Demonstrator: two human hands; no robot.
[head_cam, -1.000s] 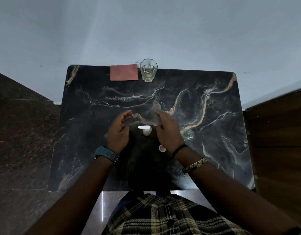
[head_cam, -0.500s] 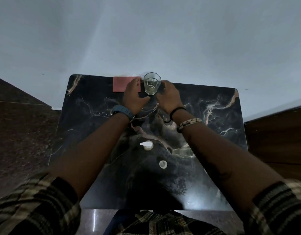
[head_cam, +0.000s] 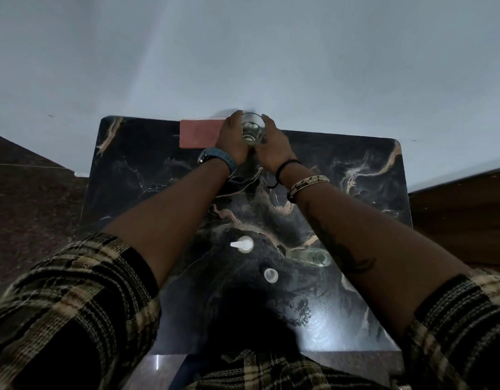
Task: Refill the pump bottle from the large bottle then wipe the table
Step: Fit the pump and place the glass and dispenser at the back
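While both arms reach to the far edge, noted in order of size. Dark marbled tabletop (head_cam: 341,175) fills the middle of the view, pale wall behind. Plaid sleeves pushed up at the near corners, forearms bare. Reddish cloth (head_cam: 199,133) lying flat at the far edge, left of centre, partly covered by the left hand (head_cam: 233,139). Right hand (head_cam: 272,144) opposite it; both hands cupped around a clear glass (head_cam: 252,130), fingers closed on its sides, so both holding the glass. Cannot tell whether the glass is lifted or resting on the surface. Some liquid appears to sit in its base; level unclear.

Nearer: white pump head (head_cam: 242,245) upright, nozzle pointing left, body dark and barely readable against the marble. Clear bottle (head_cam: 313,256) just right of it, seemingly lying on its side, partly hidden by the right forearm. Small round cap (head_cam: 270,275) near of both, loose on the surface.

Judged stage: early; refilling not evidently begun, wiping not begun.

Risks: right forearm passing directly over the clear bottle, so a low pull-back could knock or roll it. Glass smooth, grip from the sides only, hence slip or slosh if drawn back fast. Dim light and dark surface hiding any spill. Cap liable to be swept off.
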